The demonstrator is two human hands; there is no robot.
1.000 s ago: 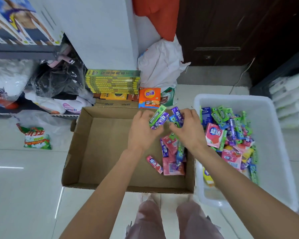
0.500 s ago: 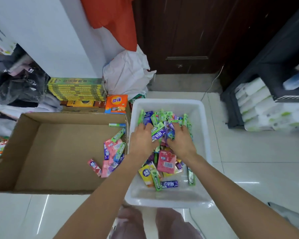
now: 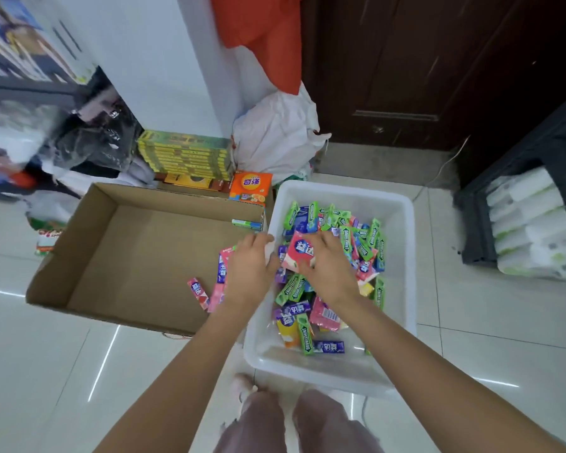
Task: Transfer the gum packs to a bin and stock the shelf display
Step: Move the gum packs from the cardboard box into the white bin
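Item: pink flat gum pack (image 3: pixel 297 253), frame centre, in white plastic bin (image 3: pixel 402 210); my right hand (image 3: pixel 327 269) is pinching it, my left hand (image 3: pixel 250 263) hovering empty, fingers relaxed.

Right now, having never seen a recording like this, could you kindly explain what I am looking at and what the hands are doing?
This is one view from a wide-angle camera worn on a person's head, looking down at their own bare arms. There is no robot. On the tiled floor sits a cardboard box with a few gum packs left in it, and beside it a white plastic bin heaped with colourful packs. The left hand is over the seam between box and bin, and seems to hold nothing. The right hand is over the pile in the bin, touching a pink pack; whether it grips it I cannot tell.
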